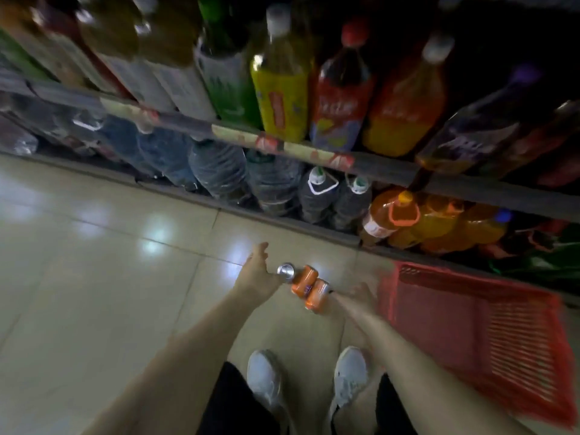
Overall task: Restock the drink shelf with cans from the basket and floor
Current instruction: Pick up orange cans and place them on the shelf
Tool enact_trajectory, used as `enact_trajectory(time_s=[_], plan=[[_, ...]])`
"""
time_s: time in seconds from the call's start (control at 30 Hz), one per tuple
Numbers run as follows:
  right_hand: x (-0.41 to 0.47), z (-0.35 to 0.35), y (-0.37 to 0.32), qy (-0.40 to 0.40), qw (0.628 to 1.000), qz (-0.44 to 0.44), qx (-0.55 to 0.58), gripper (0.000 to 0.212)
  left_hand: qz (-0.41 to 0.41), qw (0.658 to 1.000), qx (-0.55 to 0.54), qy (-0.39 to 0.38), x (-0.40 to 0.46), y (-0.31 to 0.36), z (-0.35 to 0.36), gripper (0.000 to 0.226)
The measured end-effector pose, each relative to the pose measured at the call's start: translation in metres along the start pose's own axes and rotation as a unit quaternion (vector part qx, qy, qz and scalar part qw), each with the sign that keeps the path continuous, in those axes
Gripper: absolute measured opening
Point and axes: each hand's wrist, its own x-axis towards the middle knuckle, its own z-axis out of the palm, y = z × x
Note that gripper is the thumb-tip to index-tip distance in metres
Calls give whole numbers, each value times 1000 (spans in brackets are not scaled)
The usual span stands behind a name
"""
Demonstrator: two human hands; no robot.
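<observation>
Two orange cans (309, 287) and a third can showing its silver top (285, 270) form a short row above the tiled floor, between my hands. My left hand (258, 271) is at the row's left end, palm against the silver-topped can, fingers stretched upward. My right hand (361, 296) reaches the right end of the row and touches the last orange can; motion blur hides how its fingers lie. A red plastic basket (477, 334) sits on the floor to my right. The drink shelf (314, 152) with big bottles runs across the top.
Large water jugs (273, 180) and orange drink jugs (408, 218) fill the bottom shelf level right at the floor. My two white shoes (307, 381) stand just below the cans. Glossy tiles (94, 262) stretch out to the left.
</observation>
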Motion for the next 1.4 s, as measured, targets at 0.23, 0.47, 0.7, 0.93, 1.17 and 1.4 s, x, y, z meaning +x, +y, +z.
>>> enact_trajectory(time_s=[0.23, 0.47, 0.7, 0.93, 1.17, 1.4], plan=[[157, 108, 64, 30, 992, 76, 95, 42, 27, 982, 179, -43, 170, -141, 100, 104], [256, 175, 128, 79, 988, 97, 94, 98, 157, 964, 207, -62, 268, -215, 121, 73], [262, 166, 129, 127, 964, 75, 221, 53, 153, 985, 19, -76, 285, -234, 126, 64], [276, 150, 137, 5, 917, 72, 392, 39, -6, 971, -210, -116, 274, -221, 141, 65], [270, 156, 123, -117, 910, 34, 396, 52, -96, 946, -256, -177, 275, -212, 165, 76], [252, 144, 91, -166, 910, 2, 380, 31, -76, 949, -275, -132, 258, -190, 166, 71]])
